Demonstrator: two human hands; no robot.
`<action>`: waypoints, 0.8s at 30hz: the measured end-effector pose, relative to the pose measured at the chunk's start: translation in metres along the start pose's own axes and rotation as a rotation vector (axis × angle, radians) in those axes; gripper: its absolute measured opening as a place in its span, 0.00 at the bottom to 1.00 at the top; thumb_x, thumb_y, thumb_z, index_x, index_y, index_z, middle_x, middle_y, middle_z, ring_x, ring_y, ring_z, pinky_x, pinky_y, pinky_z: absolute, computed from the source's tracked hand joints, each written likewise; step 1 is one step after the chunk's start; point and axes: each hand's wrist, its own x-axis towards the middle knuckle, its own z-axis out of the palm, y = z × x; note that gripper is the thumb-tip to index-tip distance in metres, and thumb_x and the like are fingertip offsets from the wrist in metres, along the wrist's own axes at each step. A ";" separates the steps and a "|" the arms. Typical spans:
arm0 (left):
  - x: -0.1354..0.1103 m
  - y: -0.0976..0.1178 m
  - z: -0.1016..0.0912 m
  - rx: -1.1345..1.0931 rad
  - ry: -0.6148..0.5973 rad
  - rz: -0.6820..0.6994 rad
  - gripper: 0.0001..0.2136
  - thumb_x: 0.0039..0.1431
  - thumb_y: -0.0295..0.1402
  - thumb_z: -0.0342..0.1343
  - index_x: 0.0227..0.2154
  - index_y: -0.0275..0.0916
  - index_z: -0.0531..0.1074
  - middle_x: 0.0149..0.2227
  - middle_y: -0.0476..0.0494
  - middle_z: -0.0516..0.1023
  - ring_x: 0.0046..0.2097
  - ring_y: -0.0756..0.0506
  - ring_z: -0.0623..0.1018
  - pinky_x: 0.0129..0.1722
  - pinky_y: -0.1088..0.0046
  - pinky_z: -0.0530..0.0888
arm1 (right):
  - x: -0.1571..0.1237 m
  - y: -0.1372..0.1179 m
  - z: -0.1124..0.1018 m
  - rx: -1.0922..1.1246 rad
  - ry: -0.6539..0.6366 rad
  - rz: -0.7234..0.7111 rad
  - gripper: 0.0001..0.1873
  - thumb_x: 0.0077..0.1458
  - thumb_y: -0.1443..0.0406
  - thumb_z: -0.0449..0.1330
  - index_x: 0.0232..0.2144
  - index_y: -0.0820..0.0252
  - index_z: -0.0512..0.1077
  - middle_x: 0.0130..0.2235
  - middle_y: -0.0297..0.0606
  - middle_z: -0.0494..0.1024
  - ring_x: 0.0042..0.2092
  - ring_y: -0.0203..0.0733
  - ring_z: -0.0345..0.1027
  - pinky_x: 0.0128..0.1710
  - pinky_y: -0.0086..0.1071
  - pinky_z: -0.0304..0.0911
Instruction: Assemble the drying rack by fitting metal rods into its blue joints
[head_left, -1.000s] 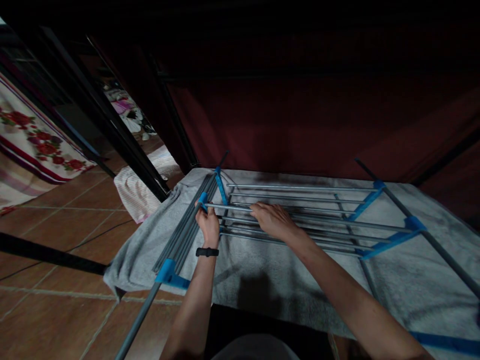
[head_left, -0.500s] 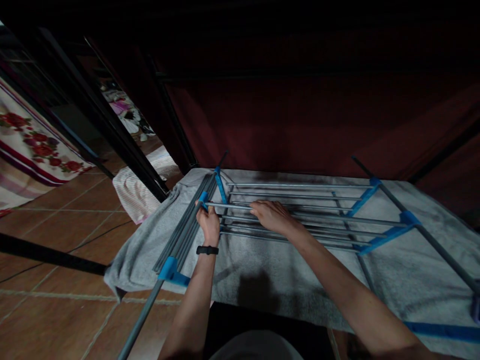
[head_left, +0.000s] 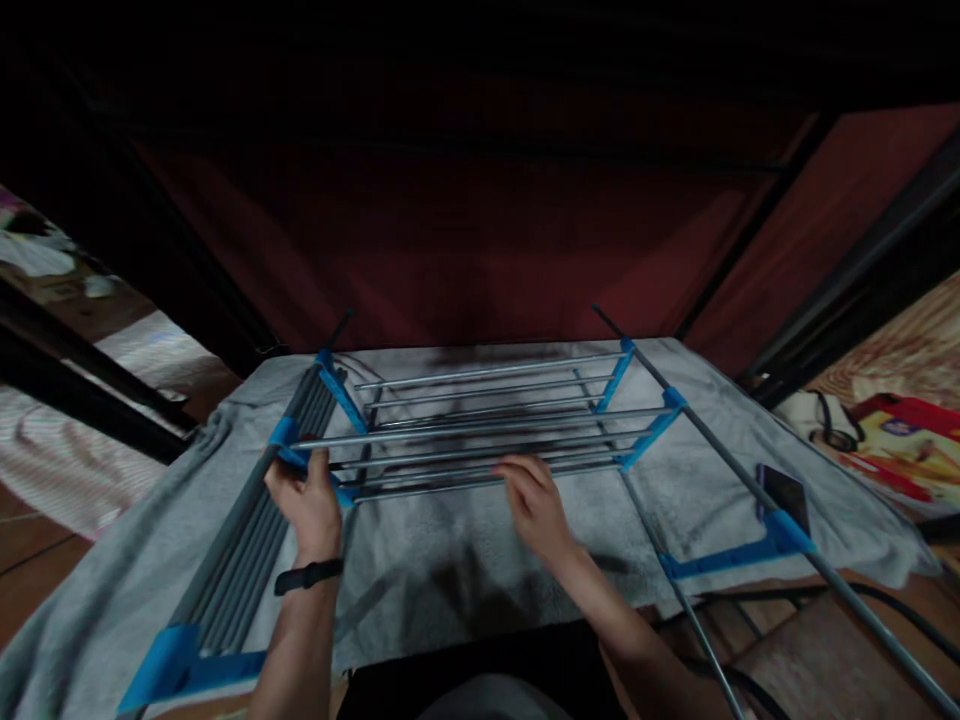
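Note:
A partly unfolded clothes drying rack (head_left: 480, 430) of grey metal tubes and blue plastic brackets lies on a grey blanket. My left hand (head_left: 307, 505), with a black band on its wrist, is closed around the blue bracket (head_left: 285, 435) at the left end of a rod, thumb up against it. My right hand (head_left: 536, 505) hovers at the near lower rods, fingers curled together. Nothing shows in it, and whether its fingertips touch a rod is unclear. At the left, several loose-looking parallel tubes (head_left: 247, 560) lie side by side between blue brackets.
The grey blanket (head_left: 427, 560) covers a low surface backed by a dark red panel (head_left: 465, 260). A phone (head_left: 784, 497) lies beneath the right-hand tube. Beyond it are a red and yellow package (head_left: 911, 440) and a dark cable. Dark frame posts stand on both sides.
My right hand has lifted off the upper rods and drawn back toward me, fingers curling. My left hand still holds the bracket. The view has turned right, bringing the phone and package into sight.

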 end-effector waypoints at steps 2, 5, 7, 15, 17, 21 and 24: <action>-0.008 -0.007 -0.005 -0.017 0.062 -0.014 0.18 0.54 0.40 0.61 0.47 0.43 0.71 0.52 0.46 0.76 0.57 0.40 0.74 0.64 0.59 0.67 | -0.036 0.040 0.000 0.087 0.163 0.216 0.18 0.67 0.68 0.45 0.46 0.53 0.74 0.49 0.45 0.77 0.55 0.47 0.70 0.57 0.44 0.66; -0.017 -0.027 -0.011 -0.008 0.176 -0.156 0.15 0.60 0.45 0.53 0.46 0.46 0.71 0.51 0.49 0.77 0.56 0.40 0.75 0.62 0.56 0.69 | -0.077 0.106 -0.006 0.152 0.420 0.527 0.14 0.64 0.63 0.48 0.47 0.56 0.70 0.49 0.48 0.75 0.53 0.49 0.70 0.57 0.46 0.67; -0.021 -0.041 -0.013 -0.009 0.194 -0.262 0.17 0.63 0.50 0.47 0.45 0.46 0.71 0.47 0.47 0.78 0.52 0.40 0.77 0.58 0.55 0.72 | -0.091 0.149 -0.013 0.125 0.564 0.715 0.21 0.61 0.60 0.49 0.53 0.60 0.66 0.55 0.52 0.72 0.57 0.51 0.68 0.61 0.46 0.64; -0.041 -0.062 -0.022 0.175 0.054 -0.504 0.27 0.68 0.55 0.37 0.35 0.40 0.73 0.34 0.43 0.76 0.40 0.42 0.77 0.50 0.59 0.74 | -0.076 0.246 -0.018 0.197 0.576 0.849 0.37 0.48 0.57 0.52 0.59 0.66 0.64 0.63 0.56 0.68 0.64 0.55 0.63 0.66 0.46 0.57; -0.045 -0.062 -0.026 0.291 -0.005 -0.512 0.27 0.69 0.55 0.37 0.30 0.40 0.71 0.29 0.45 0.73 0.37 0.41 0.76 0.47 0.59 0.74 | -0.071 0.252 -0.015 0.236 0.559 0.786 0.35 0.45 0.57 0.52 0.55 0.66 0.69 0.59 0.55 0.73 0.61 0.55 0.67 0.65 0.46 0.58; -0.048 -0.064 -0.028 0.427 -0.104 -0.546 0.30 0.70 0.55 0.34 0.24 0.40 0.68 0.22 0.46 0.67 0.36 0.40 0.74 0.47 0.58 0.74 | -0.068 0.262 -0.012 0.307 0.533 0.746 0.26 0.41 0.56 0.54 0.42 0.61 0.74 0.45 0.47 0.80 0.49 0.52 0.73 0.58 0.45 0.65; -0.050 -0.069 -0.024 0.409 -0.062 -0.600 0.31 0.71 0.54 0.33 0.29 0.37 0.73 0.28 0.40 0.74 0.44 0.38 0.77 0.54 0.57 0.72 | -0.069 0.268 -0.013 0.309 0.532 0.766 0.25 0.39 0.55 0.55 0.40 0.60 0.74 0.42 0.46 0.80 0.46 0.52 0.73 0.55 0.47 0.66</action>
